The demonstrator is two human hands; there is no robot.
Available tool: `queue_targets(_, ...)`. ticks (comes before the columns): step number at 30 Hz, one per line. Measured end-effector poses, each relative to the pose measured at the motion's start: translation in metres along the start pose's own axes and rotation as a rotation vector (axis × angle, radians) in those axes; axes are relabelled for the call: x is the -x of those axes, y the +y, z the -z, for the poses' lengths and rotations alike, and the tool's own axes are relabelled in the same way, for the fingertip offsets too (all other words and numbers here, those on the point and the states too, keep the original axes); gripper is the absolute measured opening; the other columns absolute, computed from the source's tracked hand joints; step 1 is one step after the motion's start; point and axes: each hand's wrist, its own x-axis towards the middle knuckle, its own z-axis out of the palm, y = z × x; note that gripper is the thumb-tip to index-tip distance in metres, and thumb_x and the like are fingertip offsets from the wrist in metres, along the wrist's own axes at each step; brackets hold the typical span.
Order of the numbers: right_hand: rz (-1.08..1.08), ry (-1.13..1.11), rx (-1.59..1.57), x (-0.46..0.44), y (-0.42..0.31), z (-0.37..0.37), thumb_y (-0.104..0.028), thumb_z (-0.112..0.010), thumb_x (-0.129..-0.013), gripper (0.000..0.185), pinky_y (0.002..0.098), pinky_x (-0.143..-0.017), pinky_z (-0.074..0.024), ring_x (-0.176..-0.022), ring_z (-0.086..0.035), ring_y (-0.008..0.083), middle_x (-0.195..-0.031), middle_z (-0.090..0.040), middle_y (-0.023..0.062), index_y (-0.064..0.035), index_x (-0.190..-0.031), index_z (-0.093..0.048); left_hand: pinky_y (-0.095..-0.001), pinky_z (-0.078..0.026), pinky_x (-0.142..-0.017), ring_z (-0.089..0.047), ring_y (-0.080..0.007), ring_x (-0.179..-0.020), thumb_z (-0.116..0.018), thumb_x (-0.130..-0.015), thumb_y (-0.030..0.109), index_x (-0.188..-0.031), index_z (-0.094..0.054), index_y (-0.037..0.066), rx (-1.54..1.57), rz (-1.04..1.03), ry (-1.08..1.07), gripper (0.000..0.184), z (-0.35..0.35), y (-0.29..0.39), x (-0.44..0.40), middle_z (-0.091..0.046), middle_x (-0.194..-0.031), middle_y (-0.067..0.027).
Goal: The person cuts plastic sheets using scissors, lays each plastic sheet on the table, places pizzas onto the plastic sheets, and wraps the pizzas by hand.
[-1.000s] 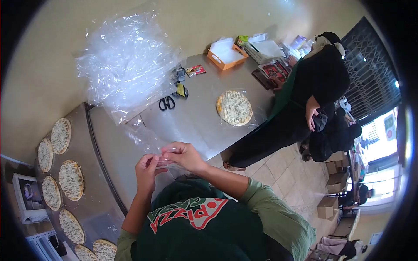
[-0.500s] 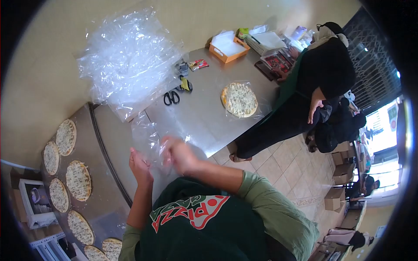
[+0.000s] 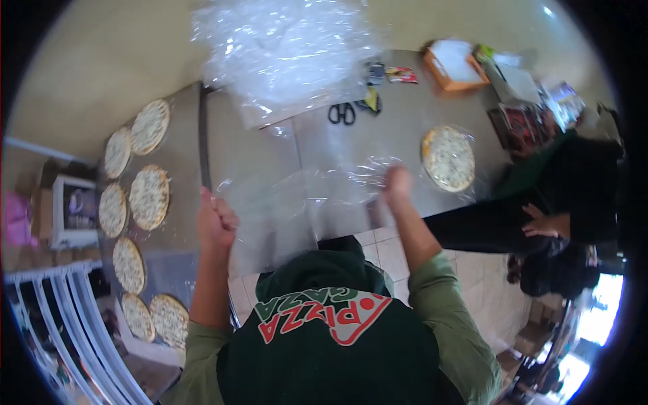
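Note:
A clear plastic bag (image 3: 290, 192) is spread out between my two hands above the metal table. My left hand (image 3: 217, 221) is closed on its left edge, thumb up. At the other end, my right hand (image 3: 398, 183) is closed on the bag's bunched right side, slightly smeared by motion. Just beyond my right hand lies a cheese-topped pizza (image 3: 449, 159) on clear plastic. A big pile of clear plastic bags (image 3: 290, 57) rests against the wall in front of me.
Several cheese-topped pizzas (image 3: 149, 197) lie on the table section to the left. Black-handled scissors (image 3: 342, 113), a red packet (image 3: 403, 75) and an orange box (image 3: 453, 66) are toward the back. A person in dark clothes (image 3: 567, 182) stands at the right end.
My right hand has moved right, away from my left, drawing the plastic bag out wide. The camera view has turned, so the table and pizzas appear shifted to the right.

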Motion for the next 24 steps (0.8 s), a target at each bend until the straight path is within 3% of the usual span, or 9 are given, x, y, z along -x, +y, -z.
queue_targets(2, 0.031, 0.060, 0.219, 0.067, -0.052, -0.039, -0.022, -0.036, -0.089, 0.025, 0.0237, -0.035, -0.0314, -0.040, -0.036, 0.0101, -0.052, -0.036, -0.0031, -0.0116, -0.067, -0.044, -0.0224, -0.026, -0.034, -0.032, -0.0073, -0.040, -0.044, -0.092, 0.039, -0.067, -0.039, 0.016, -0.051, 0.042, 0.209, 0.034, 0.012, -0.007, -0.006, -0.029, -0.052, 0.0041)
queue_targets(6, 0.501, 0.124, 0.895, 0.040, -0.043, -0.024, -0.021, -0.045, -0.088, 0.018, 0.0274, -0.039, -0.0380, -0.045, -0.049, 0.0138, -0.053, -0.048, 0.0025, -0.0041, -0.086, -0.052, -0.0234, -0.027, -0.031, -0.034, -0.0059, -0.039, -0.044, -0.093, 0.038, -0.073, -0.040, 0.014, -0.539, -0.152, 0.585, 0.031, 0.048, -0.047, -0.021, -0.035, -0.053, 0.0028)
queue_targets(9, 0.710, 0.133, 1.289, 0.034, -0.041, 0.000, -0.020, -0.048, -0.088, 0.020, 0.0334, -0.046, -0.0421, -0.054, -0.057, 0.0214, -0.063, -0.057, 0.0122, -0.0028, -0.096, -0.052, -0.0307, -0.043, -0.049, -0.050, -0.0176, -0.054, -0.048, -0.091, 0.029, -0.087, -0.047, 0.007, -0.933, -0.127, 0.629, 0.023, 0.100, -0.059, -0.028, -0.049, -0.068, -0.0042)
queue_targets(12, 0.673, 0.092, 1.340, 0.047, -0.050, -0.003, -0.020, -0.047, -0.090, 0.018, 0.0420, -0.056, -0.0459, -0.065, -0.062, 0.0345, -0.074, -0.060, 0.0218, -0.0039, -0.097, -0.051, -0.0385, -0.045, -0.074, -0.055, -0.0297, -0.088, -0.051, -0.088, 0.021, -0.103, -0.050, 0.005, -1.708, -0.866, 0.882, 0.023, 0.105, -0.074, -0.033, -0.056, -0.094, -0.0139)
queue_targets(13, 0.612, 0.085, 1.307, 0.054, -0.053, -0.010, -0.020, -0.047, -0.090, 0.018, 0.0430, -0.057, -0.0458, -0.065, -0.061, 0.0361, -0.074, -0.060, 0.0221, -0.0039, -0.097, -0.051, -0.0419, -0.036, -0.091, -0.045, -0.0342, -0.108, -0.053, -0.085, 0.018, -0.111, -0.050, 0.005, -1.696, -0.813, 0.888, 0.030, 0.057, -0.067, -0.018, -0.052, -0.110, -0.0176)
queue_targets(17, 0.505, 0.066, 1.227, 0.063, -0.057, -0.023, -0.017, -0.048, -0.089, 0.014, 0.0461, -0.059, -0.0451, -0.070, -0.059, 0.0406, -0.075, -0.060, 0.0235, -0.0053, -0.096, -0.051, -0.0425, -0.033, -0.097, -0.044, -0.0323, -0.114, -0.058, -0.082, 0.031, -0.118, -0.046, 0.009, -1.815, -0.554, -0.094, 0.044, 0.036, -0.120, -0.029, -0.048, -0.123, -0.0152)
queue_targets(20, 0.892, 0.077, 1.403, 0.037, -0.061, -0.001, -0.017, -0.048, -0.088, 0.013, 0.0451, -0.057, -0.0455, -0.068, -0.060, 0.0403, -0.075, -0.061, 0.0215, -0.0075, -0.097, -0.051, -0.0548, -0.017, -0.103, -0.021, -0.0333, -0.131, -0.062, -0.069, 0.055, -0.135, -0.029, 0.019, -2.083, -0.360, -0.125, 0.082, 0.007, -0.130, -0.025, -0.023, -0.141, -0.0146)
queue_targets(22, 0.765, 0.135, 1.568, 0.028, -0.075, 0.007, -0.019, -0.050, -0.087, 0.017, 0.0449, -0.063, -0.0464, -0.077, -0.060, 0.0388, -0.086, -0.062, 0.0205, -0.0100, -0.101, -0.049, -0.0605, -0.008, -0.102, -0.007, -0.0340, -0.135, -0.062, -0.061, 0.066, -0.142, -0.016, 0.024, -2.265, -0.185, -0.001, 0.101, 0.003, -0.120, -0.026, -0.006, -0.148, -0.0134)
queue_targets(24, 0.702, 0.162, 1.641, 0.024, -0.083, 0.009, -0.020, -0.050, -0.087, 0.019, 0.0463, -0.067, -0.0461, -0.081, -0.059, 0.0390, -0.093, -0.060, 0.0212, -0.0106, -0.103, -0.048, -0.0643, -0.005, -0.100, -0.003, -0.0342, -0.136, -0.061, -0.056, 0.071, -0.142, -0.015, 0.024, -2.255, -0.145, -0.011, 0.108, 0.005, -0.109, -0.034, -0.003, -0.148, -0.0121)
